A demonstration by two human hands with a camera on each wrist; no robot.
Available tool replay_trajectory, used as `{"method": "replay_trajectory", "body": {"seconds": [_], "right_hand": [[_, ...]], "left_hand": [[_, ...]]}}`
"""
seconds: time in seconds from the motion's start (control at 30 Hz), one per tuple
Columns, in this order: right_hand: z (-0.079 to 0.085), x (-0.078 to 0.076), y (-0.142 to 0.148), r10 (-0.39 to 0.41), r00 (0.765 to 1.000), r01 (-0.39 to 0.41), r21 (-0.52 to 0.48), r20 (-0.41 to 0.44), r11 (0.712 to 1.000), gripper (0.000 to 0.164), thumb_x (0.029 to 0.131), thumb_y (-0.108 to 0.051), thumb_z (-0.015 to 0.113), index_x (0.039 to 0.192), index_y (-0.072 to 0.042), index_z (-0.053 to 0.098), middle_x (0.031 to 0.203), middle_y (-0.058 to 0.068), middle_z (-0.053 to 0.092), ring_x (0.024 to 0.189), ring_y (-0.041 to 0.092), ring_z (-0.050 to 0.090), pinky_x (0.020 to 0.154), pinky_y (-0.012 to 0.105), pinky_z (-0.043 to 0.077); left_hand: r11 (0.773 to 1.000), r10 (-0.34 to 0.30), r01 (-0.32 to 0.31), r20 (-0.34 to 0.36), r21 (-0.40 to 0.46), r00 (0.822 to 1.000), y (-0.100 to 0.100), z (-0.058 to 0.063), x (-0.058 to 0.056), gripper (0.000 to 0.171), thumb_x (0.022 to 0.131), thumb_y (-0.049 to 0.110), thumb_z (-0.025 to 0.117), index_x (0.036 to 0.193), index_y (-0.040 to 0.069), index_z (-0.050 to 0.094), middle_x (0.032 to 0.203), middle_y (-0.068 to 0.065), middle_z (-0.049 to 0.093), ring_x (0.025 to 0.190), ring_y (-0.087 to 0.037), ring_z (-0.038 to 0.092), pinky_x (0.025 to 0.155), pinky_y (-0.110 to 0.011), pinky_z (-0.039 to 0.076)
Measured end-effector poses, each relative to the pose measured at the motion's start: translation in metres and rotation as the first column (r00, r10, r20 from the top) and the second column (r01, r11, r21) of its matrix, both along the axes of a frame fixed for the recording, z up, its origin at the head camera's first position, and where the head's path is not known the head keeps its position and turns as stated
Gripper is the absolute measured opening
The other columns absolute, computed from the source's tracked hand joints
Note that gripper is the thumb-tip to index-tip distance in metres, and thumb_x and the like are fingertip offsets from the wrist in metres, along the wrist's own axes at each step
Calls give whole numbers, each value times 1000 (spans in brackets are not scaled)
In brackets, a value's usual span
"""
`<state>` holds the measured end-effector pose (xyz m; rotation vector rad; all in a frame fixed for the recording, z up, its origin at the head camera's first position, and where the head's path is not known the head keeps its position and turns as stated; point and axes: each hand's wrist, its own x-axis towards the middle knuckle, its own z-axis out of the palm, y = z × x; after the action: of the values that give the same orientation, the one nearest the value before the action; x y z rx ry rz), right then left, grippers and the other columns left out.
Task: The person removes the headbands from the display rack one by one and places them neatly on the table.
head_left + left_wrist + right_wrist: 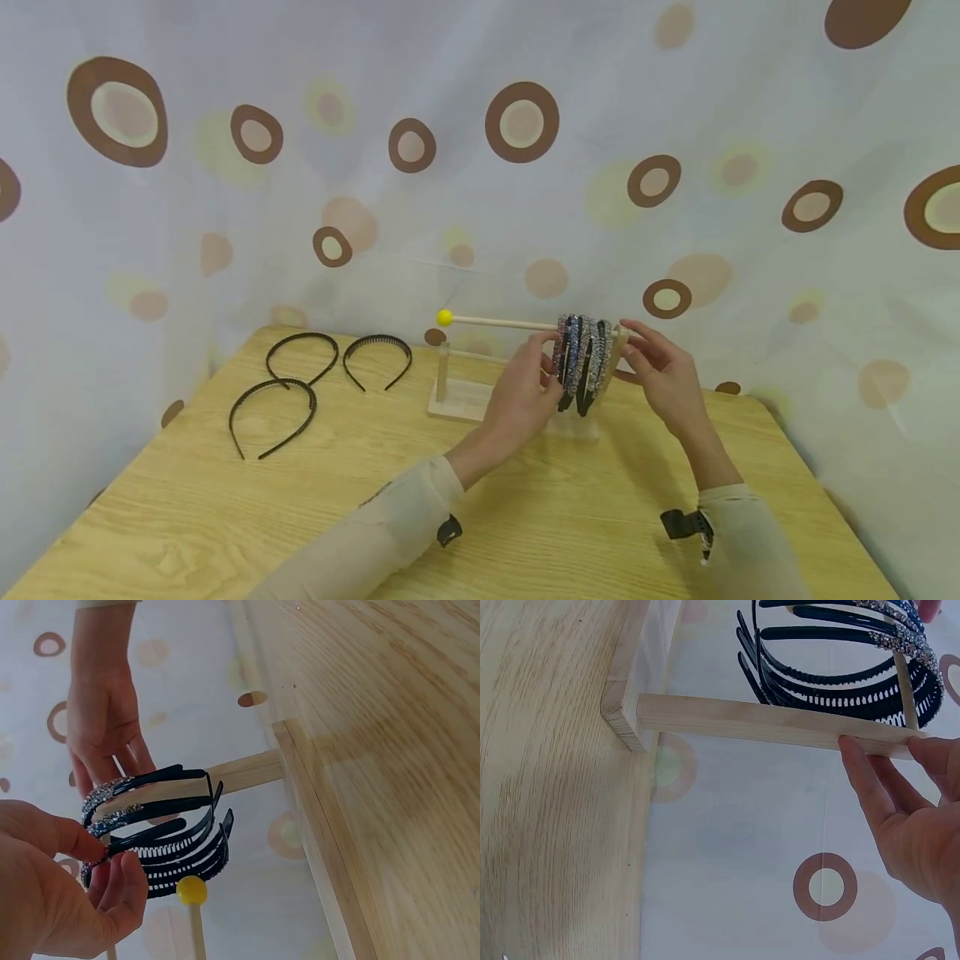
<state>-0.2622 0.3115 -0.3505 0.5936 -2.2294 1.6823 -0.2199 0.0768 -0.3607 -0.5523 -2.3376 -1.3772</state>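
Several glittery headbands (583, 358) hang side by side on the rod of a wooden stand, bunched at its right end. My left hand (525, 387) pinches the leftmost one, a reddish glitter headband (557, 357), between thumb and fingers. Dark toothed inner sides of the headbands (161, 851) show in the left wrist view. My right hand (667, 383) holds the top of the stand's right upright (780, 724), its fingertips and thumb against the wood. A yellow ball (445, 317) caps the rod's left end (502, 323).
Three plain black headbands lie on the table's left side: one at the front (311, 417), one behind it (302, 336) and one nearer the stand (377, 338). The stand's base (457, 404) rests near the table's back edge. A patterned curtain (480, 208) hangs behind.
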Motion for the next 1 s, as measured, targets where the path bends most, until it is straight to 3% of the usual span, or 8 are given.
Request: {"method": "replay_trajectory", "body": {"seconds": [0.17,0.5,0.8,1.0], "right_hand": [[2,1,-2,-9,1000,9,14,3,1000,42,105,-9,56,147,-12,56,125,21,62,110,15,64,81,38,58],[3,1,-3,-13,1000,13,13,8,1000,42,106,-9,56,147,-12,56,126,17,63,109,16,64,81,37,58],[0,-1,0,-6,1000,6,19,-6,1000,42,106,-11,56,148,-14,56,127,16,62,110,16,64,81,38,58],[0,1,0,-21,1000,22,38,-4,999,42,106,-13,56,148,-15,56,132,20,58,112,15,63,82,38,59]], "left_hand": [[998,35,-37,-29,-56,999,-6,-3,-4,69,90,-1,62,153,16,42,98,3,51,77,-11,51,57,-25,45],[999,40,-42,-52,-35,998,-18,4,-10,70,87,-4,62,153,10,42,102,-3,51,74,-13,49,56,-24,44],[1000,5,-7,-159,-16,987,-28,19,-10,67,86,-11,63,148,7,47,102,-3,53,82,-11,54,68,-20,49],[1000,-11,14,-186,12,983,-39,24,-14,60,86,-11,59,143,4,52,98,-5,52,79,-15,51,64,-23,46]]}}
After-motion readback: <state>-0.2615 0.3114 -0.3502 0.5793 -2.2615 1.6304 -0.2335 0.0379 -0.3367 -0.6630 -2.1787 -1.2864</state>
